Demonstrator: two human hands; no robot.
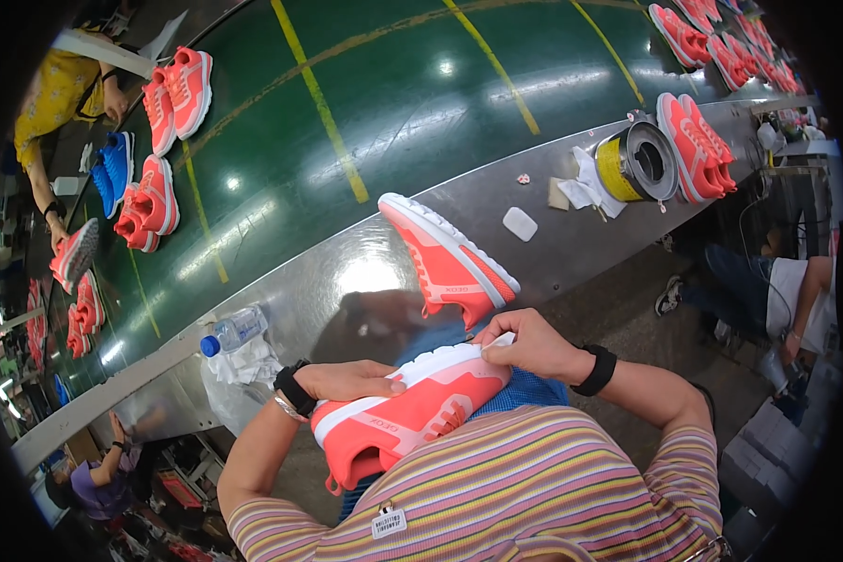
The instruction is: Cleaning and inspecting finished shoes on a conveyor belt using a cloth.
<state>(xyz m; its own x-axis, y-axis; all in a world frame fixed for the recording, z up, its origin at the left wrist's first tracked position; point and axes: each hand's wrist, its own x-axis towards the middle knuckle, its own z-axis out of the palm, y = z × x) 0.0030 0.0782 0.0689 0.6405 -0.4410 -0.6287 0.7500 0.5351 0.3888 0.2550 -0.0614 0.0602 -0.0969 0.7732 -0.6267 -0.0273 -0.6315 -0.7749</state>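
Observation:
A coral-red sneaker (393, 426) with a white sole lies on its side close to my body, its sole facing away from me. My left hand (347, 382) is closed on it near the heel, thumb along the white sole. At the toe end, my right hand (532, 348) pinches a small white piece (503, 339) against the sole edge; whether it is cloth or something firmer I cannot make out. A second coral sneaker (450, 258) rests on its side on the metal ledge (347, 267) just beyond, apart from both hands.
Beyond the ledge runs a green conveyor belt (272, 140) with yellow lines, carrying coral shoe pairs (192, 94) and blue shoes (112, 173). A tin (618, 169), white pad (520, 224) and water bottle (239, 330) stand along the ledge. Co-workers are at left and right.

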